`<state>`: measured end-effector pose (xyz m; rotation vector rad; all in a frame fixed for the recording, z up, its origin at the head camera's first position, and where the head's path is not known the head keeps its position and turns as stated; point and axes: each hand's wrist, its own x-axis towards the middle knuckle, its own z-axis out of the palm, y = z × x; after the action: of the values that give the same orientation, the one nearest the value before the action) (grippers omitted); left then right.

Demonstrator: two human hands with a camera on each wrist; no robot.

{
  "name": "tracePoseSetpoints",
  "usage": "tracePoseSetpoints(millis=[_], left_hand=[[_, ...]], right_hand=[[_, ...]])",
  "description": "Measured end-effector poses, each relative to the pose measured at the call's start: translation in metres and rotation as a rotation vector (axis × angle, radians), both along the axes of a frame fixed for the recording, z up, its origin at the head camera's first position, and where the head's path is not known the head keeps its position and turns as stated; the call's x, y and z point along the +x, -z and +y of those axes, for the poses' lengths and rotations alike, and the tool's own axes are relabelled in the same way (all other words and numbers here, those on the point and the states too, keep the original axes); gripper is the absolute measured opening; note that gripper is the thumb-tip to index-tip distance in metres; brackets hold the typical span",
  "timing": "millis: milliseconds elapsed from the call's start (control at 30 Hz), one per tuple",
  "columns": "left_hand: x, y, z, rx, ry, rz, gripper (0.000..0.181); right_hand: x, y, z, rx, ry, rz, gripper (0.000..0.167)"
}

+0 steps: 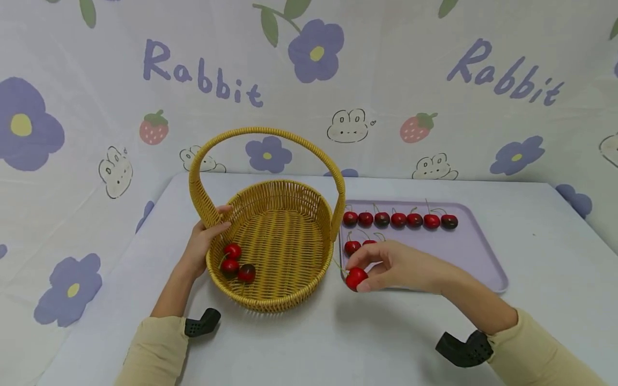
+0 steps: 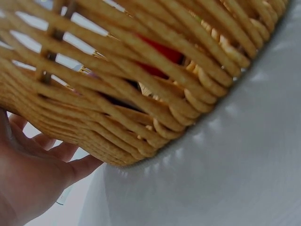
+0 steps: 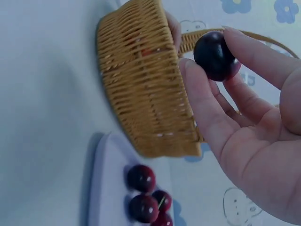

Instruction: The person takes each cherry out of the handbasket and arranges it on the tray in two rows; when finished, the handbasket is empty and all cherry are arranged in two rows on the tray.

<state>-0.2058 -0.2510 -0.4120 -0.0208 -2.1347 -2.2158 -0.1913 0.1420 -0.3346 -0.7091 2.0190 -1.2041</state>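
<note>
Glossy red, the cherry [image 1: 356,279] I'm watching is sitting pinched in the right hand [image 1: 406,265], just right of the wicker basket [image 1: 270,306], whose left side the left hand [image 1: 200,246] is gripping.

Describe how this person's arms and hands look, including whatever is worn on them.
Both the left hand and the right hand are bare, without gloves. The left sleeve and right sleeve are pale cream-yellow, ending on the forearms. At each cuff sits a bent black piece with small holes. No cables show.
</note>
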Motion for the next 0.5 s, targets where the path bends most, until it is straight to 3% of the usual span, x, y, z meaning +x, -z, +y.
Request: tracePoseSetpoints(millis=[133, 267, 500], left_hand=[[0.000, -0.001, 0.000, 0.008, 0.002, -0.004, 0.045], [-0.001, -0.001, 0.000, 0.005, 0.005, 0.004, 0.045], [0.000, 0.000, -0.001, -0.003, 0.003, 0.006, 0.045]], right_hand=[[-0.002, 0.011, 0.017, -0.038, 0.019, -0.026, 0.039], [-0.006, 0.020, 0.035, -0.043, 0.056, 0.010, 0.041], [-0.017, 0.031, 0.065, 0.037, 0.204, 0.056, 0.043]])
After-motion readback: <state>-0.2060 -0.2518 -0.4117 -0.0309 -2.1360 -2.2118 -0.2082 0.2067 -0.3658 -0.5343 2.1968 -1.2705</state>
